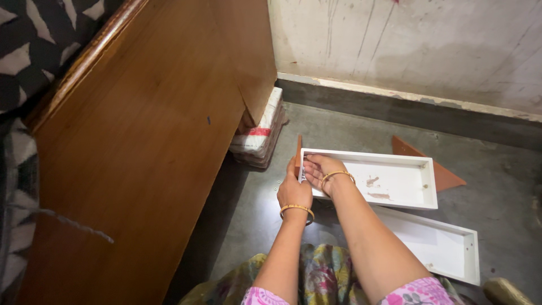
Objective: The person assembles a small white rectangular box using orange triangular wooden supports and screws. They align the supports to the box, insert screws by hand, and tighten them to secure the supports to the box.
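Note:
A shallow white drawer box (395, 161) lies on the grey floor, open side up, with brown smears on its bottom. My left hand (293, 189) grips its left end wall from outside. My right hand (319, 168) reaches inside the same end, fingers curled against the inner corner on something small and pale that I cannot make out. Both wrists wear gold bangles. A second white drawer box (446, 248) lies just in front of the first, partly under my right forearm.
A brown wooden bed side panel (141, 158) fills the left. A wrapped white bundle (262, 133) lies under its end. A brown triangular wood piece (446, 175) sits behind the first box. A stained wall (406, 45) stands at the back.

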